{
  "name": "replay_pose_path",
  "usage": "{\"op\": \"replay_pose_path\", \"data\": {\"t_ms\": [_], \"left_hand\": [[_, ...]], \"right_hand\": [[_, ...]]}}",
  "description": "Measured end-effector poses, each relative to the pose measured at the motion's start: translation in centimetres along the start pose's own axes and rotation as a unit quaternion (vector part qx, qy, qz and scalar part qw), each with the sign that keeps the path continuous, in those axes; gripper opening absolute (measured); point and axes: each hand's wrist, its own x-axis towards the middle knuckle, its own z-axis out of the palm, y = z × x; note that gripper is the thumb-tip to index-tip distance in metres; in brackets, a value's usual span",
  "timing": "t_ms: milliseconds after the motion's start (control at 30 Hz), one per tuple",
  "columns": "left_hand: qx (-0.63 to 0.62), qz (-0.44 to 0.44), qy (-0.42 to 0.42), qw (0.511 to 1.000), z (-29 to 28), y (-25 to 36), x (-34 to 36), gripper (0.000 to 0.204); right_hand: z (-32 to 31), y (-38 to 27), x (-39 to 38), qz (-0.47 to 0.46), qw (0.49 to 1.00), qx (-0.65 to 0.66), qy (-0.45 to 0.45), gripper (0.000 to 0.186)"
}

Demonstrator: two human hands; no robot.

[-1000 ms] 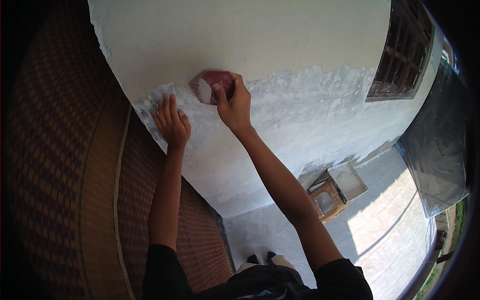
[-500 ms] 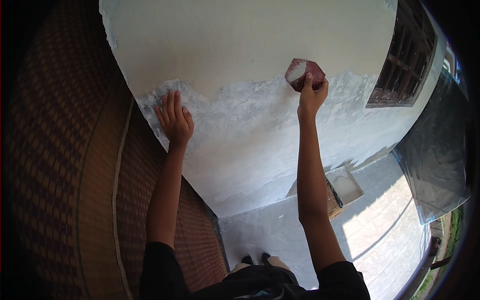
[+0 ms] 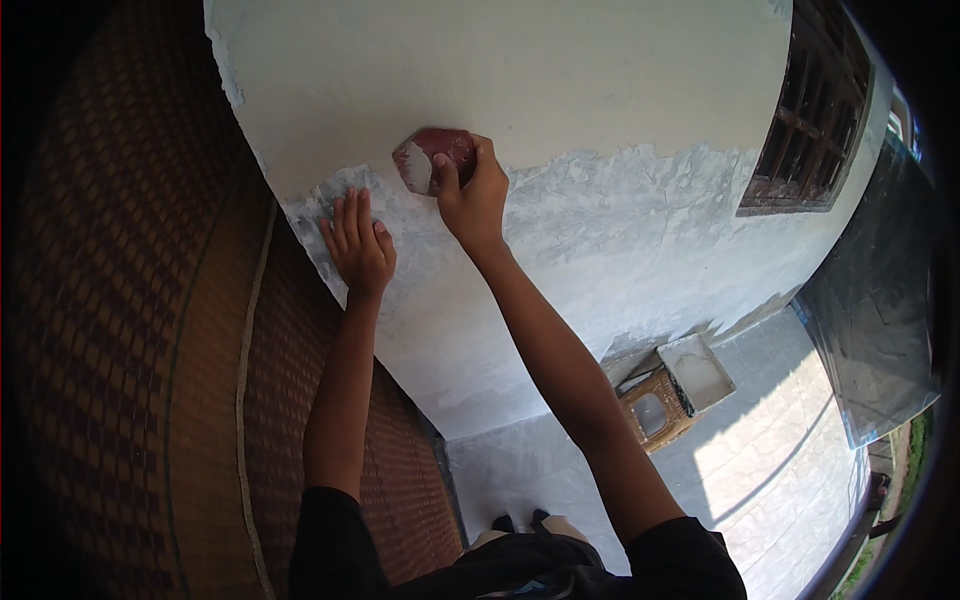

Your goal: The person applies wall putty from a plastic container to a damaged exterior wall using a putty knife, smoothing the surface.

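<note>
Left hand (image 3: pixel 358 240) open, fingers extended against the patchy wall (image 3: pixel 620 250); right hand (image 3: pixel 474 200) gripping a flat, reddish-brown tool (image 3: pixel 428 147). The tool lies at ten o'clock from the right hand, between one and two from the left. Farther off, at two o'clock, a barred window (image 3: pixel 805 115).

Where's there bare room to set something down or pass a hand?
Bare: sunlit floor between tray and dark sheet; wall between right hand and window. Crowded: between left hand and red tool, and by the brown stand.
</note>
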Motion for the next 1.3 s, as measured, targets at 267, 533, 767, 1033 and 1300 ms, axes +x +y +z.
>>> {"op": "replay_pose_path", "data": {"t_ms": [267, 533, 767, 1033, 1300], "left_hand": [[-0.003, -0.012, -0.009, 1.000, -0.2, 0.0, 0.2, 0.045], [0.000, -0.005, -0.008, 1.000, -0.3, -0.5, 0.0, 0.045], [-0.002, 0.001, -0.007, 1.000, -0.1, -0.5, -0.3, 0.045], [0.001, -0.004, -0.007, 1.000, -0.2, -0.2, 0.0, 0.046], [0.007, -0.002, -0.006, 1.000, -0.1, -0.5, -0.2, 0.045]], "right_hand": [[-11.5, 4.5, 4.2, 0.156, 0.970, -0.005, 0.184, 0.030], [-4.3, -1.2, 1.3, 0.077, 0.996, 0.036, 0.011, 0.027], [-3.0, 1.2, 1.4, 0.034, 0.999, -0.017, 0.006, 0.028], [-16.6, 7.4, 6.9, 0.149, 0.970, 0.025, 0.191, 0.031], [-7.9, 1.1, 2.7, 0.095, 0.993, 0.066, 0.006, 0.028]]}}
